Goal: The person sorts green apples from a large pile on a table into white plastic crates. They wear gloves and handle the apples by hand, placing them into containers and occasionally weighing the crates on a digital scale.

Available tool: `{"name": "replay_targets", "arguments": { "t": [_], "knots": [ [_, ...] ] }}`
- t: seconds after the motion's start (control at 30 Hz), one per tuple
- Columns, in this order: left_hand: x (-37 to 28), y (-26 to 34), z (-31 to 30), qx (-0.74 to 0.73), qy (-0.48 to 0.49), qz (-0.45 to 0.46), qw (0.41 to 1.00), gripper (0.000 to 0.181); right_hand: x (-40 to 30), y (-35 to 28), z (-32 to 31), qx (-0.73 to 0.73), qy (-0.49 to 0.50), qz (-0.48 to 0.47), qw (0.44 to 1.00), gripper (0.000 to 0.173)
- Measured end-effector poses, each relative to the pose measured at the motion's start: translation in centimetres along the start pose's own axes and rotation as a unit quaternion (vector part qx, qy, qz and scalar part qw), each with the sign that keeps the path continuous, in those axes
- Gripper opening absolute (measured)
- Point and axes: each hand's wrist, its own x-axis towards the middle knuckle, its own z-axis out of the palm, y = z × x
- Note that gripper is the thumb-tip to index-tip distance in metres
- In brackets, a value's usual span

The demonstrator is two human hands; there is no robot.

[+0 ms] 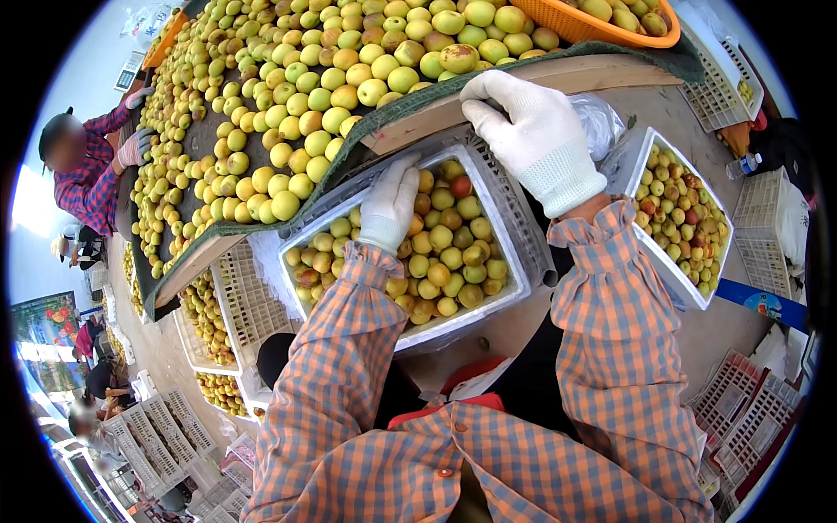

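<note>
My left hand [391,202], in a white knit glove, lies palm down in a white foam box [520,261] of yellow-green jujubes [444,248]. Its fingers point at the box's far wall, and its palm side is hidden. Over the wooden edge board [418,124] of the sorting table is my right hand [523,124], also gloved. Its fingers are curled, and whatever they may hold is out of sight. Loose jujubes [314,131] cover much of the table beyond the board, whose top is draped with green cloth [399,111].
An orange basket [608,33] of fruit stands at the table's far right. Right of me is another foam box [673,287] of jujubes. Plastic crates [252,294] stand at left. A person in a checked shirt [85,170] has gloved hands at the table's left side.
</note>
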Motion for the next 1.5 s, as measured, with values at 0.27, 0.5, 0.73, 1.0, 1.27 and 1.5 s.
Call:
{"name": "replay_targets", "arguments": {
  "t": [0.27,0.5,0.73,1.0,1.27,1.5],
  "knots": [
    [2.0,-0.6,-0.2,0.111,-0.044,0.11,0.987,0.029,1.1,2.9,0.2,-0.214,-0.259,0.011,0.942,0.023],
    [-3.4,0.5,0.2,0.277,0.018,0.118,0.954,0.039,-2.8,3.3,7.3,-0.227,-0.287,-0.052,0.929,0.027],
    [-6.6,1.0,-1.9,0.229,0.04,0.103,0.967,0.043,-3.6,4.5,11.2,-0.143,-0.309,0.141,0.93,0.033],
    [-6.0,3.7,-16.0,0.218,0.336,0.197,0.895,0.031,-1.8,0.2,5.8,-0.241,-0.417,-0.006,0.876,0.041],
    [-1.3,-7.9,-24.4,0.284,0.321,-0.011,0.903,0.035,1.8,-0.4,-0.6,0.043,0.047,-0.052,0.997,0.014],
    [-1.2,-5.8,-23.8,0.315,0.232,-0.049,0.919,0.034,8.3,-1.7,0.8,-0.386,-0.233,0.088,0.888,0.05]
  ]
}}
